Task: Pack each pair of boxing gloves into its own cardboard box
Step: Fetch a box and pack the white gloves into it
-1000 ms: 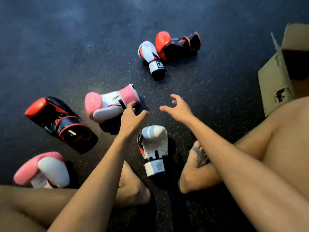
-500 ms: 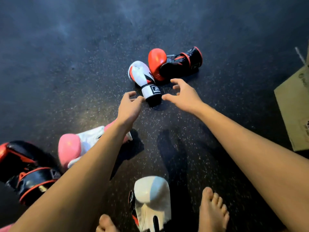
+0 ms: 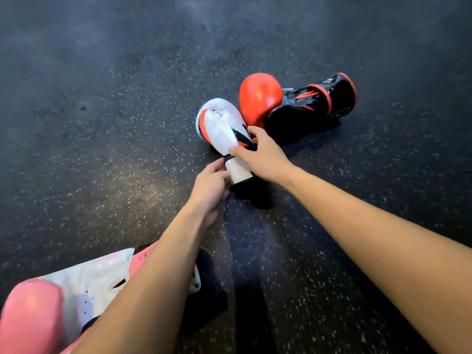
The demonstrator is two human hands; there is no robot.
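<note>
A white boxing glove with red and black trim (image 3: 219, 126) lies on the dark floor in the middle of the view. My right hand (image 3: 263, 155) grips it at the wrist, thumb on top and fingers round the far side. My left hand (image 3: 210, 186) holds the white cuff from the near side. Right behind it lies a red and black glove (image 3: 293, 103), touching the white one. A pink and white glove (image 3: 63, 295) lies at the lower left, partly hidden by my left forearm. No cardboard box is in view.
The speckled dark rubber floor (image 3: 102, 123) stretches open to the left and beyond the gloves.
Both hands reached forward and closed on the white glove's cuff. The view moved forward: the cardboard box, the second white glove and my feet have dropped out of frame.
</note>
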